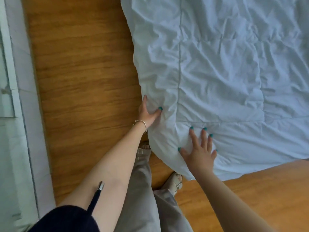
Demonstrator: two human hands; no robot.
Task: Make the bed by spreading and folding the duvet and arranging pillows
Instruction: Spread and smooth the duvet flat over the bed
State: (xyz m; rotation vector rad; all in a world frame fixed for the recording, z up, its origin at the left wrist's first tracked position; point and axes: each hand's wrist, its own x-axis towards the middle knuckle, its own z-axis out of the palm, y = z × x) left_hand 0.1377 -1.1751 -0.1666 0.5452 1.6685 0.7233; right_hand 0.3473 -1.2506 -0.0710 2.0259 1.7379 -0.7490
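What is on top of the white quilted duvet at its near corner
Two hands lie on the white quilted duvet: the right hand pressed flat with fingers spread, the left hand at its side edge. Whatever is under the duvet is covered.

Person's dress: teal-painted nails on left hand (148, 113) and right hand (199, 151); thin silver bangle (142, 123) at left wrist; dark sleeve (63, 218); beige trousers (143, 190); pale buckled sandal (175, 181).
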